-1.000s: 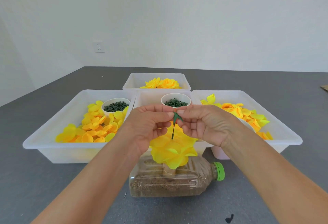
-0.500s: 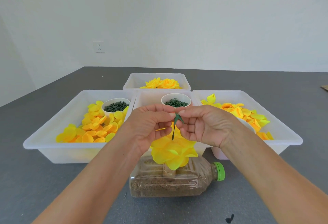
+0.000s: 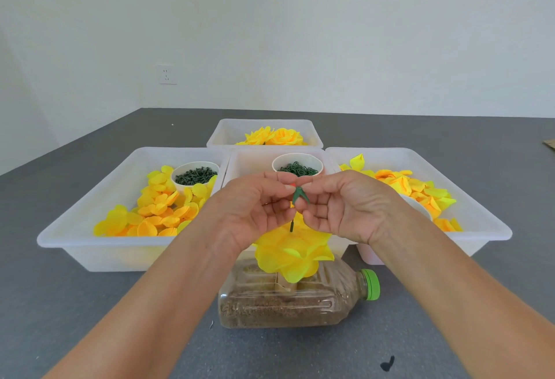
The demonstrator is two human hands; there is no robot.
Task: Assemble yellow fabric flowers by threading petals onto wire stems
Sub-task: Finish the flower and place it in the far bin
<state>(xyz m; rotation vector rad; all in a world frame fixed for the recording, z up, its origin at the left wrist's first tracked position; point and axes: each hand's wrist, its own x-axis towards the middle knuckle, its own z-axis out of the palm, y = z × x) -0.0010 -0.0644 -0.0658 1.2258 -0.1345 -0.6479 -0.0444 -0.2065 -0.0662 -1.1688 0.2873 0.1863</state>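
A yellow fabric flower (image 3: 292, 254) stands on a thin dark wire stem (image 3: 291, 225) rising out of a plastic bottle (image 3: 288, 303) that lies on its side. My left hand (image 3: 255, 210) and my right hand (image 3: 339, 204) meet above the flower. Their fingertips pinch a small green leafy calyx piece (image 3: 298, 193) at the top of the stem. The stem's upper part is hidden between my fingers.
A left bin (image 3: 90, 228) holds round yellow petals and a cup of green pieces (image 3: 195, 174). A middle bin (image 3: 249, 159) holds a cup of green rings (image 3: 297, 168). A right bin (image 3: 480, 222) has folded petals. A back bin (image 3: 225, 135) holds finished flowers. A grey table (image 3: 75, 318) lies below.
The hands stay pinched on the green piece at the stem top; the fingers shift slightly and the piece sits a little lower on the stem.
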